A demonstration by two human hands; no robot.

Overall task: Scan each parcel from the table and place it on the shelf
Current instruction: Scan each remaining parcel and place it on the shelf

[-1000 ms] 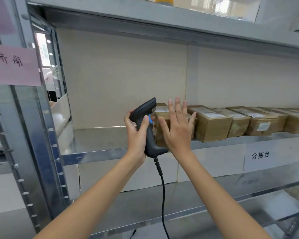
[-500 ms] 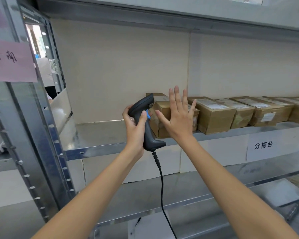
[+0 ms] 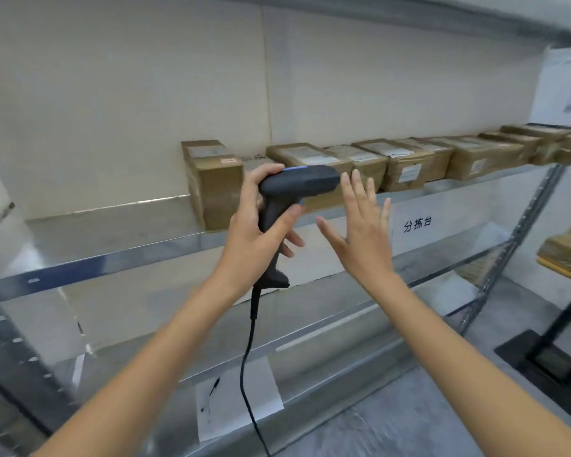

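Scanner (image 3: pixel 297 186) gripped by the left hand (image 3: pixel 254 235), its fingers curled round the handle, ready for scanning; right hand (image 3: pixel 363 239) spread, holding nothing. Beyond the fingers, parcels (image 3: pixel 406 166) line the shelf (image 3: pixel 112 262), labels upward.

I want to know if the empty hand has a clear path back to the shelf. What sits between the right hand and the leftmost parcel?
In the head view, the scanner, gripped by the left hand, sits between the right hand and the leftmost parcel.

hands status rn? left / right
Left hand: grips the scanner by its handle.
Right hand: open, fingers spread, holding nothing.
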